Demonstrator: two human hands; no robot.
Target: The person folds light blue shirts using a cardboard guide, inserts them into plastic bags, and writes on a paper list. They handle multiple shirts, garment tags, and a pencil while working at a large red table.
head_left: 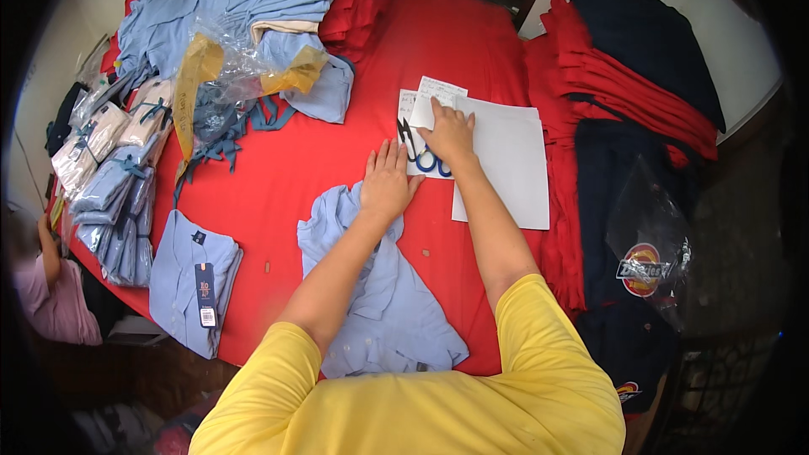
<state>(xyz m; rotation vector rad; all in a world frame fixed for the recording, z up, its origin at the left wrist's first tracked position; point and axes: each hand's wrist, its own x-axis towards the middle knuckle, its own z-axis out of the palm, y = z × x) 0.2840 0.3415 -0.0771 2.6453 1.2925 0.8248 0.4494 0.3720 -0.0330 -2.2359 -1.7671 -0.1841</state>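
My left hand (387, 187) lies flat with its fingers stretched out, over the top edge of a light blue shirt (388, 303) and the red cloth. The shirt is spread loosely in front of me, its lower end partly hidden by my body. My right hand (451, 135) rests on white sheets of paper (506, 160) and a handwritten slip (442, 87), fingers apart. Beside it are black thread snips (407, 141) and scissors with blue handles (427, 160); the scissors' blades are hidden under the hand or paper. Neither hand grips anything that I can see.
A folded blue shirt (190, 286) with a dark tag lies left. Bagged folded garments (114, 185), a blue stack (227, 4) and yellow tape (195, 76) fill the far left. Red and navy garments (640, 59) line the right side. Another person (63, 295) sits at far left.
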